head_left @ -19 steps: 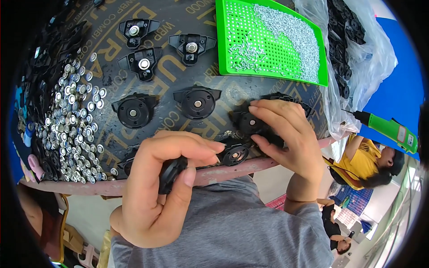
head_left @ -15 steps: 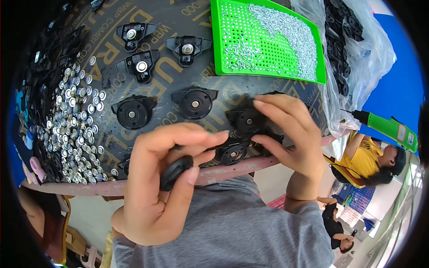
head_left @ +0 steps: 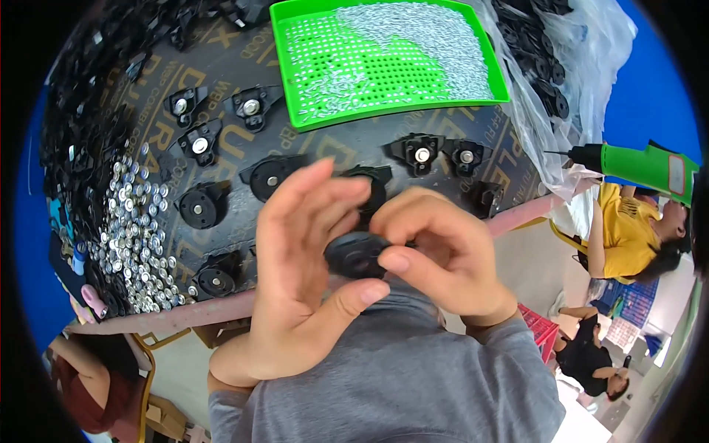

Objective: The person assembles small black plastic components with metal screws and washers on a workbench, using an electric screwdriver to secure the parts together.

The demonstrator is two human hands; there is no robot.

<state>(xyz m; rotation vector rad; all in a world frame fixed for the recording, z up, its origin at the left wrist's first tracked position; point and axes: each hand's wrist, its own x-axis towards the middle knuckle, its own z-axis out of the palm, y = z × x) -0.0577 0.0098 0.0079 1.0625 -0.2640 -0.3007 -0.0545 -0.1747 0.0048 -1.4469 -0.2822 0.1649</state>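
My right hand [head_left: 450, 255] pinches a round black plastic disc [head_left: 353, 255] between thumb and fingers, just above the table's near edge. Beside the disc is my left hand [head_left: 295, 277], its fingers stretched up and apart from the thumb; whether it touches the disc is hard to tell. Past my fingers, another black disc [head_left: 272, 177] sits on a bracket, and one more disc [head_left: 199, 207] lies to its left. A disc [head_left: 216, 277] is by the near edge. Black brackets with a silver metal button [head_left: 422, 155] in the middle stand to the right and far left.
A green perforated tray [head_left: 295, 118] holds many small silver screws. Loose metal buttons [head_left: 136, 244] and a heap of black parts [head_left: 96, 111] cover the left side. A clear plastic bag [head_left: 591, 66] of black parts and a green electric screwdriver [head_left: 642, 168] are at right. Other people sit nearby.
The black disc has passed from my left hand to my right, which has come away from the parts on the table. My left fingers have spread. The whole view has shifted.
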